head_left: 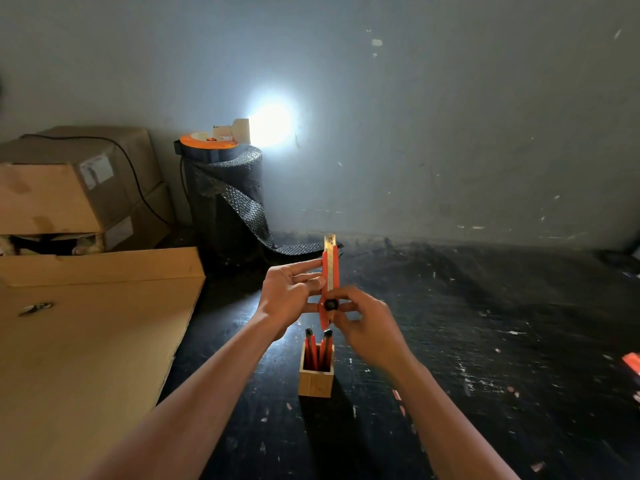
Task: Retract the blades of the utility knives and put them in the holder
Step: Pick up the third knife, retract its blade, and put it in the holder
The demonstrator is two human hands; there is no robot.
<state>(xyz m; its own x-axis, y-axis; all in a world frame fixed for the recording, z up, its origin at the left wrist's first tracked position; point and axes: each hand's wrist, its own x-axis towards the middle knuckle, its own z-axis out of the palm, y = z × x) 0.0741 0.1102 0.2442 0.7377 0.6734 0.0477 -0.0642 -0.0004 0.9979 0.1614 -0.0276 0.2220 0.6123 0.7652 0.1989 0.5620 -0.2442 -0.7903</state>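
Both forearms bare, no sleeves in frame. Left hand [290,295] and right hand [364,323]: bare, no gloves, no rings or watch or wristband visible. Slim forearms, fingers long. No markings or tattoos I can make out.

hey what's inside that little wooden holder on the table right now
Two orange utility knives stand in the wooden holder, black ends up. Its walls hide their lower parts, so any blades can't be seen.

Two knives [318,348] in holder [316,382]; cardboard sheet [90,341] left.
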